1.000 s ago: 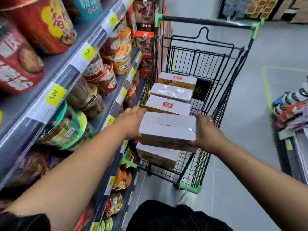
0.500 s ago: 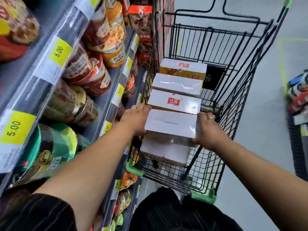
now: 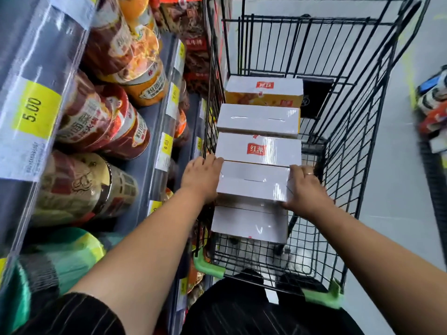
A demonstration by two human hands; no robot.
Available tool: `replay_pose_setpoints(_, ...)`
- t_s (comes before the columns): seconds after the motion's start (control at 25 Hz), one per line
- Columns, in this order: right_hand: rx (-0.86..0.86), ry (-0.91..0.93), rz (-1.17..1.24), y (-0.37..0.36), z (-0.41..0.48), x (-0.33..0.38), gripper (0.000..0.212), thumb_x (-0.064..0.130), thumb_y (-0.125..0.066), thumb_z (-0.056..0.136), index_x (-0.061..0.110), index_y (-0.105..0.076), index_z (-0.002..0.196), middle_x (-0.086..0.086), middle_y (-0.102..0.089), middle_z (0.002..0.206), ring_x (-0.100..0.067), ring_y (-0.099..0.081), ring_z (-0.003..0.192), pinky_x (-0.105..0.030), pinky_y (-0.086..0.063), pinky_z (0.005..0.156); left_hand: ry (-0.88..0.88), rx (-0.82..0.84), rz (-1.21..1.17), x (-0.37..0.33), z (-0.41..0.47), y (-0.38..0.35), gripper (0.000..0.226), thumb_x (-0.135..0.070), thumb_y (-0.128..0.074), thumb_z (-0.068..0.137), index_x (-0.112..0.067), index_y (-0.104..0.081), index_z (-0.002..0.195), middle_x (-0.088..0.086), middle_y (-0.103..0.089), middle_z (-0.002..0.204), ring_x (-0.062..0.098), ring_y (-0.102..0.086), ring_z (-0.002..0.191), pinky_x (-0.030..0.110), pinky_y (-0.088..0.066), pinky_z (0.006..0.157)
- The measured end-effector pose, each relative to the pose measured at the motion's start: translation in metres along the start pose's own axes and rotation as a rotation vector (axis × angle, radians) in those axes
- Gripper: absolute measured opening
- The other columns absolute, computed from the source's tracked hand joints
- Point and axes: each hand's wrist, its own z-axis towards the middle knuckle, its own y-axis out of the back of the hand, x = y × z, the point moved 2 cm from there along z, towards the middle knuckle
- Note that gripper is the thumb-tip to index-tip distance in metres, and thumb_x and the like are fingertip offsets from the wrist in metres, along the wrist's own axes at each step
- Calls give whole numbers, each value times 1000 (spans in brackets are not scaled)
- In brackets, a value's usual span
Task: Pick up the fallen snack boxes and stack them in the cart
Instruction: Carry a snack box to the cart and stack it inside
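Gripping white film-wrapped cardboard box [image 3: 254,183] endwise with left hand [image 3: 202,178], right hand [image 3: 306,188]; red-logo box [image 3: 260,151] just ahead, black wire cart [image 3: 350,165] around.

Glossy film-wrapped cardboard snack boxes [image 3: 252,183] sit in a black wire-metal cart [image 3: 343,146].

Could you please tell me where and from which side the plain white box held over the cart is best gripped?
Grip the white box at its two short ends, left hand from the left, right hand from the right. It is long, flat and crosswise in the cart, and the red-label box lies close along its far edge, so the ends seem easiest.
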Motion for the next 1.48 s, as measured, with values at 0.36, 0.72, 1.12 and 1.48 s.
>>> replay_pose_setpoints(0.36, -37, -63, 92, -12, -10, 2, 95, 18, -80, 72, 19, -23, 148, -13, -12, 152, -39, -51, 117, -40, -44, 98, 6, -29, -27, -2, -5, -3, 88, -42, -73, 76, -22, -22, 146, 9, -29, 143, 30, -38, 122, 40, -36, 101)
replay_pose_setpoints(0.72, -241, -133, 45, 37, -62, -19, 101, 38, -80, 75, 23, -16, 152, -8, -13, 154, -33, -36, 134, -45, -41, 104, -221, -266, -134, -54, -8, 70, 92, -66, -57, 82, -22, -18, 151, 9, -23, 155, 31, -24, 141, 42, -17, 118)
replay_pose_setpoints(1.12, -512, -314, 127, 108, -214, -98, 98, 41, -82, 71, 25, -26, 150, -7, -21, 148, -32, -38, 130, -41, -40, 102, -595, -444, -239, -198, -70, 174, 95, -59, -68, 77, -19, -24, 151, 10, -27, 153, 30, -29, 139, 41, -24, 117)
replay_pose_setpoints(1.48, -727, -455, 152, 151, -439, -181, 106, 51, -83, 66, 29, -23, 150, -4, -20, 148, -29, -42, 128, -41, -42, 104, -936, -543, -197, -374, -221, 242, 94, -61, -64, 79, -24, -18, 153, 4, -23, 152, 25, -28, 136, 37, -24, 112)
